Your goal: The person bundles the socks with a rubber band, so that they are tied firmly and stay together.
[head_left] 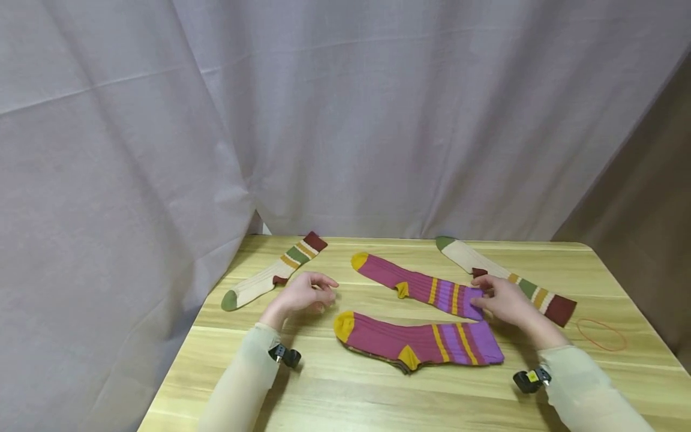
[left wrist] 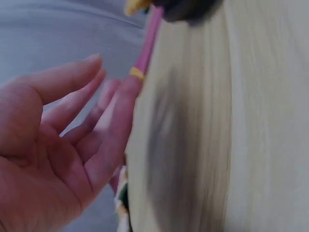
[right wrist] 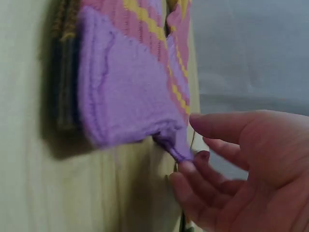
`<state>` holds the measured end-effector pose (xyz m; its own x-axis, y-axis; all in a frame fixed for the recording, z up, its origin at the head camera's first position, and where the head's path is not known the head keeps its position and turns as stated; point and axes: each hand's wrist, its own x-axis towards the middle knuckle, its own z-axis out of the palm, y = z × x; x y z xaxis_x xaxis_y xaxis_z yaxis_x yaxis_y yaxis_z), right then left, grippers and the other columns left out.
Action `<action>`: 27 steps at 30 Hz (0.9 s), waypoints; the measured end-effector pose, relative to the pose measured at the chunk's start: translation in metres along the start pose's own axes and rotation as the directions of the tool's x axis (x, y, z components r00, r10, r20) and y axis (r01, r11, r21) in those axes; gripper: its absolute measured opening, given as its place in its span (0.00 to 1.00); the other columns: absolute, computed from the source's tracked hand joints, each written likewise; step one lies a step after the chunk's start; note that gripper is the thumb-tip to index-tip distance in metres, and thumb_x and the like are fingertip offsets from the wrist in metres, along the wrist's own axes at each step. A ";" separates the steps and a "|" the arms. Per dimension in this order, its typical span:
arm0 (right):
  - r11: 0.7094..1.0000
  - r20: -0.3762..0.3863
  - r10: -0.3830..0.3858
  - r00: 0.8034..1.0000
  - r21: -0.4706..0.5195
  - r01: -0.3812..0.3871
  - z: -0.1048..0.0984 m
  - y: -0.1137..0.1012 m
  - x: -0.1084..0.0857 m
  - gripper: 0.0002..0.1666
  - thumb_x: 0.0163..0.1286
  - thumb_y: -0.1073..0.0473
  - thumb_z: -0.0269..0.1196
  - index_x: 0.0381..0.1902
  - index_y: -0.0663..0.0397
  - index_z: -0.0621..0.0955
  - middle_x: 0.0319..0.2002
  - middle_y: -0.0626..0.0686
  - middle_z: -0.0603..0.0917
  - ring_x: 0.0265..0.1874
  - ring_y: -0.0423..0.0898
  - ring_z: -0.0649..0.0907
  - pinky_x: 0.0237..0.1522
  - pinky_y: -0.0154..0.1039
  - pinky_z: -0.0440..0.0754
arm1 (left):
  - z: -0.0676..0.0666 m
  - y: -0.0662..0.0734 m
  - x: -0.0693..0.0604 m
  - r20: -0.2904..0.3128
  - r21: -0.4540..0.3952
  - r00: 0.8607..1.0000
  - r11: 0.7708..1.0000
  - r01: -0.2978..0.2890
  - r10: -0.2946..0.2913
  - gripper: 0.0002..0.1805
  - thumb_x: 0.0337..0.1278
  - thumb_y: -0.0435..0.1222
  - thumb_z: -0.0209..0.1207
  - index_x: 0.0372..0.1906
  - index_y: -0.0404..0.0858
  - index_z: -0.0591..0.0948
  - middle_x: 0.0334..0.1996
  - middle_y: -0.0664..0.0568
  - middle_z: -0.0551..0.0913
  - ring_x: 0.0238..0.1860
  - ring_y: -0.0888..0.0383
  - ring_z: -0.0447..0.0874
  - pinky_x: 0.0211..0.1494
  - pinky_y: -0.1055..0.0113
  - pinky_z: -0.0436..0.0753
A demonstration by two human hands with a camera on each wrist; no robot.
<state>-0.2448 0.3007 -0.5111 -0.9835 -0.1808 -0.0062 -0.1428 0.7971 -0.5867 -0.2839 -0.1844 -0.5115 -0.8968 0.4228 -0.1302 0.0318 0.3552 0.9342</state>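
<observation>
My left hand (head_left: 308,293) hovers over the table with fingers loosely bent and nothing in them, between a cream striped sock (head_left: 259,282) with a green toe and the magenta socks. In the left wrist view the left hand (left wrist: 72,140) is empty too. My right hand (head_left: 504,298) is at the purple cuff of the farther magenta sock (head_left: 388,273), which lies flat. Seen from the right wrist, thumb and fingertips (right wrist: 186,166) stand apart at that cuff's edge. The nearer magenta sock (head_left: 383,336) lies on a darker sock (head_left: 372,355), mostly hidden beneath it.
A second cream striped sock (head_left: 469,255) with a dark red cuff lies behind the right hand. A thin red loop (head_left: 601,334) rests on the wooden table (head_left: 345,402) at the right. A grey curtain (head_left: 345,120) hangs along the table's back edge.
</observation>
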 end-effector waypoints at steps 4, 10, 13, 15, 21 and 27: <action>0.997 -0.014 -0.005 1.000 -0.073 0.004 0.008 0.007 0.001 0.43 0.64 0.55 0.79 0.66 0.78 0.74 0.53 0.76 0.82 0.51 0.69 0.82 0.56 0.68 0.79 | 0.002 -0.004 0.018 -0.038 -0.053 0.998 0.998 0.044 -0.046 0.19 0.64 0.27 0.69 0.59 0.27 0.85 0.39 0.44 0.85 0.36 0.49 0.89 0.40 0.57 0.91; 0.996 -0.010 -0.001 1.000 -0.093 0.000 0.014 0.008 0.005 0.47 0.61 0.57 0.80 0.68 0.79 0.71 0.56 0.81 0.79 0.56 0.77 0.79 0.59 0.72 0.77 | 0.019 -0.004 0.044 -0.136 -0.064 0.989 0.997 0.051 -0.059 0.22 0.65 0.27 0.69 0.63 0.27 0.83 0.45 0.41 0.85 0.40 0.53 0.87 0.44 0.59 0.90; 0.997 0.006 0.019 1.000 -0.075 -0.018 0.013 0.008 0.006 0.47 0.62 0.58 0.80 0.69 0.78 0.70 0.53 0.79 0.80 0.51 0.72 0.82 0.57 0.70 0.78 | 0.027 -0.002 0.056 -0.190 -0.069 0.980 0.997 0.041 -0.054 0.24 0.65 0.28 0.69 0.65 0.28 0.82 0.50 0.38 0.84 0.42 0.54 0.84 0.43 0.61 0.90; 0.997 0.016 0.035 0.999 -0.064 -0.034 0.013 0.009 0.007 0.48 0.62 0.58 0.80 0.70 0.77 0.69 0.49 0.74 0.82 0.46 0.66 0.82 0.54 0.65 0.80 | 0.031 0.001 0.062 -0.218 -0.066 0.974 0.997 0.044 -0.058 0.25 0.65 0.28 0.70 0.66 0.29 0.81 0.54 0.36 0.84 0.44 0.53 0.84 0.43 0.62 0.89; 0.997 0.041 0.075 0.996 0.012 -0.075 0.014 0.008 0.012 0.50 0.62 0.58 0.80 0.73 0.74 0.67 0.38 0.59 0.80 0.36 0.52 0.78 0.41 0.47 0.76 | 0.033 0.007 0.076 -0.280 -0.008 0.958 0.998 0.065 -0.065 0.30 0.63 0.29 0.71 0.70 0.32 0.80 0.62 0.33 0.81 0.53 0.46 0.82 0.39 0.66 0.87; 0.993 0.051 0.091 0.995 0.066 -0.094 0.013 0.003 0.015 0.49 0.63 0.61 0.79 0.73 0.75 0.67 0.40 0.60 0.78 0.37 0.53 0.77 0.40 0.45 0.74 | 0.029 0.012 0.084 -0.272 -0.005 0.959 0.997 0.080 -0.078 0.37 0.64 0.30 0.71 0.77 0.34 0.73 0.66 0.33 0.77 0.58 0.43 0.79 0.43 0.65 0.85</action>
<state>-0.2582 0.2927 -0.5233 -0.9855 -0.1365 -0.1008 -0.0418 0.7710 -0.6354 -0.3465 -0.1204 -0.5213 -0.9827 0.1510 -0.1076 -0.0420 0.3840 0.9224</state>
